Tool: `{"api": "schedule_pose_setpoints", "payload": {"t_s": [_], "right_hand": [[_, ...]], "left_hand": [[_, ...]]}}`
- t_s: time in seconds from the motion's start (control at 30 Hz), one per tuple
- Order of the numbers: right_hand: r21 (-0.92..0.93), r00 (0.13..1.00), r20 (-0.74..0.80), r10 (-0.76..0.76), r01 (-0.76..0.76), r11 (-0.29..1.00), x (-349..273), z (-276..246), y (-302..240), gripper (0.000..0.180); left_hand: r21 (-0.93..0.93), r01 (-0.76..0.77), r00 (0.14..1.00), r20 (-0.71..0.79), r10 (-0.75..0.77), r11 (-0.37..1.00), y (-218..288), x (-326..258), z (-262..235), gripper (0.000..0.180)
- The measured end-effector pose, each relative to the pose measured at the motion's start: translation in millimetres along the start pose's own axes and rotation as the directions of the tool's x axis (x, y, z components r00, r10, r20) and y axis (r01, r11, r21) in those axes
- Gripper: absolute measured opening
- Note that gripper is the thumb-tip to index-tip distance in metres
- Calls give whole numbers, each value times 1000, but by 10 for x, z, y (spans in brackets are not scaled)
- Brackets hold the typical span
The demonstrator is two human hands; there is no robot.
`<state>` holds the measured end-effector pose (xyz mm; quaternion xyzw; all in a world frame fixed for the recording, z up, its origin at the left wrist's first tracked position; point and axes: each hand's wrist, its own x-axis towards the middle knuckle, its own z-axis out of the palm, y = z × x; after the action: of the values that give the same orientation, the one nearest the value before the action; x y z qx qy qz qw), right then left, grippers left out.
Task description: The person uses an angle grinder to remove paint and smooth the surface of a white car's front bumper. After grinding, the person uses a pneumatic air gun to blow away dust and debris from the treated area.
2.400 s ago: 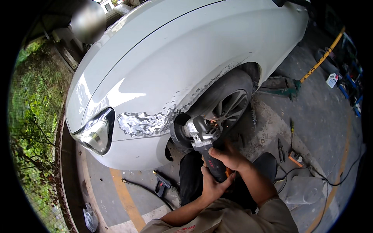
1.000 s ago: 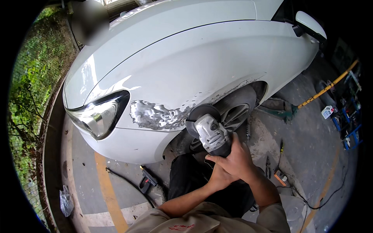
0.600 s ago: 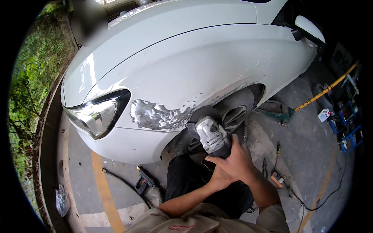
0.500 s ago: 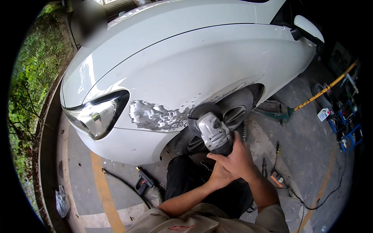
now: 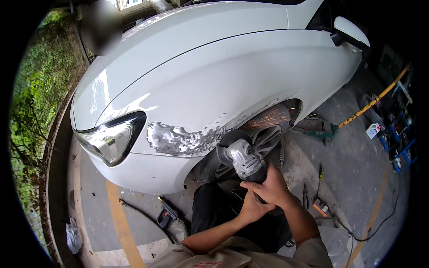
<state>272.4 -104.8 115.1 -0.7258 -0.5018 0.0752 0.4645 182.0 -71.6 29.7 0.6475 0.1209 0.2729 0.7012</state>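
Both of my hands hold an angle grinder [image 5: 246, 161] with a silver head and a dark body. My right hand [image 5: 276, 188] is closed round the body behind the head. Below it, my left hand [image 5: 254, 210] closes on the rear end, partly hidden. The grinder's dark round disc [image 5: 227, 149] is at the wheel-arch edge of a white car fender [image 5: 232, 85]. Orange sparks [image 5: 275, 117] stream rightward across the front wheel [image 5: 268, 136]. Left of the disc lies a patch of bare, shiny metal [image 5: 178, 138] with ragged paint edges, reaching toward the headlight [image 5: 111, 138].
An air blow gun [image 5: 166, 214] with a hose lies on the floor to the left. At right are a yellow-and-green floor jack [image 5: 333, 129], pliers [image 5: 305, 196], an orange power strip [image 5: 320, 207] with cables, a white jug [image 5: 372, 130] and a blue rack [image 5: 404, 147].
Sparks now fly from the disc across the wheel; none showed half a second ago. The grinder has shifted slightly down and left in view, still in both hands.
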Motion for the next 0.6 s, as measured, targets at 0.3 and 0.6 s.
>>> {"api": "schedule_pose_setpoints", "payload": {"t_s": [0.3, 0.6], "right_hand": [[102, 997, -44, -63, 67, 993, 23, -11, 87, 76], [40, 999, 7, 49, -50, 998, 30, -45, -8, 71]], "left_hand": [[46, -47, 999, -20, 48, 998, 4, 42, 37, 71], [-41, -74, 996, 50, 76, 996, 86, 117, 4, 71]]}}
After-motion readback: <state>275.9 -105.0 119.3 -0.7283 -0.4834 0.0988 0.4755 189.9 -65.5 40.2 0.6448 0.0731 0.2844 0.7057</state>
